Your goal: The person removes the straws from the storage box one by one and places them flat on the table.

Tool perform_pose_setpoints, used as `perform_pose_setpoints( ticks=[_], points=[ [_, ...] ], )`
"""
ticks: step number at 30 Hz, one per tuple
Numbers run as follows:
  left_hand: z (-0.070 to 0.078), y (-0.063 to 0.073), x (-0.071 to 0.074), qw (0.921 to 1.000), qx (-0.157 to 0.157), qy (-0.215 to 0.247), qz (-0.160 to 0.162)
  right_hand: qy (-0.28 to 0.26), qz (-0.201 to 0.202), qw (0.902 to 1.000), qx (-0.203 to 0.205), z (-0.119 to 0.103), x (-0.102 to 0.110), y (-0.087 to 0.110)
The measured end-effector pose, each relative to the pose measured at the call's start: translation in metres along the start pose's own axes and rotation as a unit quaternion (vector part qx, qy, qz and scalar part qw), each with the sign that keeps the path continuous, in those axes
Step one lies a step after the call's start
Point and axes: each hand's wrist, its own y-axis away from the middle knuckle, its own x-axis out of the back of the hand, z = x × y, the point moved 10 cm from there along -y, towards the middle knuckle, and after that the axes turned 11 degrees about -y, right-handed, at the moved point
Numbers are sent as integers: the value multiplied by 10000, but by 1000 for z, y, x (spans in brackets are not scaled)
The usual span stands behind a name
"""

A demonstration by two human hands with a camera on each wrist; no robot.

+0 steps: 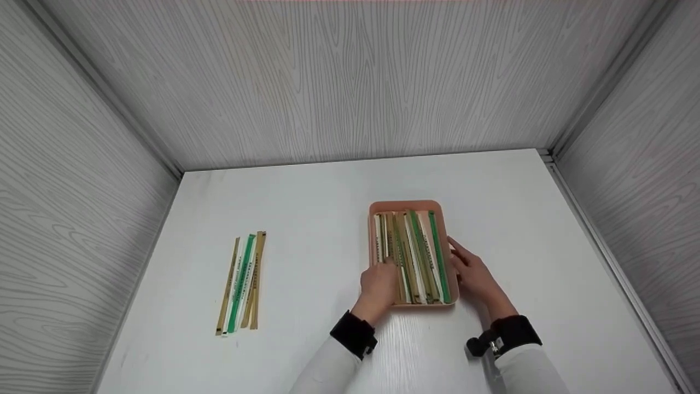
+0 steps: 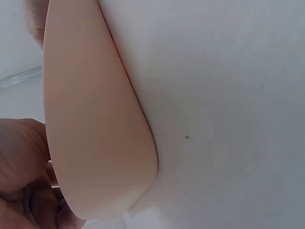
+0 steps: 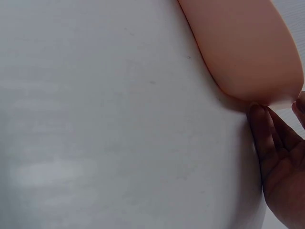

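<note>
A pink rectangular tray (image 1: 404, 206) is filled with a row of long, thin paper-wrapped straws (image 1: 424, 257) in brown, white and green. My left hand (image 1: 378, 284) reaches over the tray's near left side, fingers bent down among the straws; the fingertips are hidden, and I cannot tell whether they pinch one. In the left wrist view its curled fingers (image 2: 45, 207) show beside the tray's smooth outer wall (image 2: 95, 119). My right hand (image 1: 477, 276) is at the tray's right side. The right wrist view shows its extended fingers (image 3: 261, 126) touching the tray's lower corner.
Several more wrapped straws (image 1: 240, 284) lie side by side on the left of the white table (image 1: 306, 219). Pale wood-grain panels (image 1: 350, 82) enclose the table at the back and both sides. Black bands (image 1: 354, 334) circle both wrists.
</note>
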Motion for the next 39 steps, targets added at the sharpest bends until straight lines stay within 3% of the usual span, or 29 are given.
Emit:
perform_pose_setpoints(
  ticks=[10, 17, 25, 33, 39],
  points=[
    [-3, 0, 0, 9991, -26, 415, 22, 161, 100, 9998, -37, 29, 6, -13],
    [-6, 0, 2, 9957, -34, 928, 45, 104, 127, 9998, 108, 28, 8, -13],
    [-4, 0, 4, 9971, -90, 686, 325, 88, 181, 9998, -10, 30, 8, -14],
    [-2, -2, -4, 9992, -107, 357, -126, 36, 103, 9999, 46, 28, 7, -15],
    [-4, 0, -1, 9974, -44, 639, -332, 135, 92, 9998, 63, 29, 7, -16]
  ],
)
